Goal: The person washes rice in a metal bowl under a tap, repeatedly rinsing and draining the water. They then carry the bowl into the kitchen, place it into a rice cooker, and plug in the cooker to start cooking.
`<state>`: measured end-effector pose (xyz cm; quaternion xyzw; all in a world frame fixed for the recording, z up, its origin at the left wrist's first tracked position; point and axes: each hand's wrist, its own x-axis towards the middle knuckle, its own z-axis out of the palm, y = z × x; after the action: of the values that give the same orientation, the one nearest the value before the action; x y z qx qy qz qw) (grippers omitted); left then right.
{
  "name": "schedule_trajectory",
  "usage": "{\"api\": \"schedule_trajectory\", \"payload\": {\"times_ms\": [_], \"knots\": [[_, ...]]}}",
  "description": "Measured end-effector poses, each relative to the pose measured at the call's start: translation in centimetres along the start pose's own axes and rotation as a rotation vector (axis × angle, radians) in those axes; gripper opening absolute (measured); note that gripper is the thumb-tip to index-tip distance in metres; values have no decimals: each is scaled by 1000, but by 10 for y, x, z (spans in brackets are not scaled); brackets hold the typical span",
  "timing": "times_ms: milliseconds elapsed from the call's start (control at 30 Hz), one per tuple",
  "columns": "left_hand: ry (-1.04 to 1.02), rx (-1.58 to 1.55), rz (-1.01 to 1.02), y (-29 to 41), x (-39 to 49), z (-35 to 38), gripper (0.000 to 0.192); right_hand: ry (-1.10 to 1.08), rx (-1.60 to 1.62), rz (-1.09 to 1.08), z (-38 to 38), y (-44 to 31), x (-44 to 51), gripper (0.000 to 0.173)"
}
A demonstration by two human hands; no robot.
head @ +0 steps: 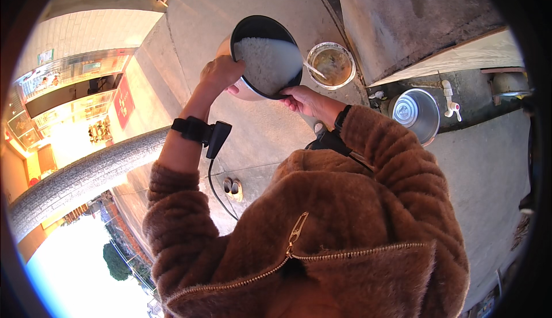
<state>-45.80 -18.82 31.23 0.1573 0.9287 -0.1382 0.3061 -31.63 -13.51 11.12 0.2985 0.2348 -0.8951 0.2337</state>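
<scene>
A rice cooker's inner pot, dark inside and light metal outside, is held up and tilted towards the right. Raw white rice lies inside it, with cloudy water gathered against the right wall. My left hand grips the pot's left rim, thumb over the edge. At the lower rim, my right hand pinches the lip. Just right of the pot is a white bucket of murky brown liquid. A pale streak spans from pot rim to bucket; whether it is poured water or a handle, I cannot tell.
A metal pot stands beneath a tap at the right. A concrete block rises behind the bucket. A pair of shoes sits on the concrete floor. A cable hangs from my left wrist device.
</scene>
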Motion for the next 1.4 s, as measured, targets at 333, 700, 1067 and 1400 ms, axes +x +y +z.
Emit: {"api": "schedule_trajectory", "payload": {"times_ms": [333,700,1067,1400], "knots": [[70,43,44,9,-8,-9,44,1,-1,-4,0,-6,-2,16],[83,64,59,18,-17,-16,44,-10,7,-18,2,-12,-11,15],[124,100,105,28,-24,-23,43,-16,37,-37,1,-17,-18,16],[171,125,133,36,-26,-25,42,-32,33,-41,-4,-20,-19,15]]}}
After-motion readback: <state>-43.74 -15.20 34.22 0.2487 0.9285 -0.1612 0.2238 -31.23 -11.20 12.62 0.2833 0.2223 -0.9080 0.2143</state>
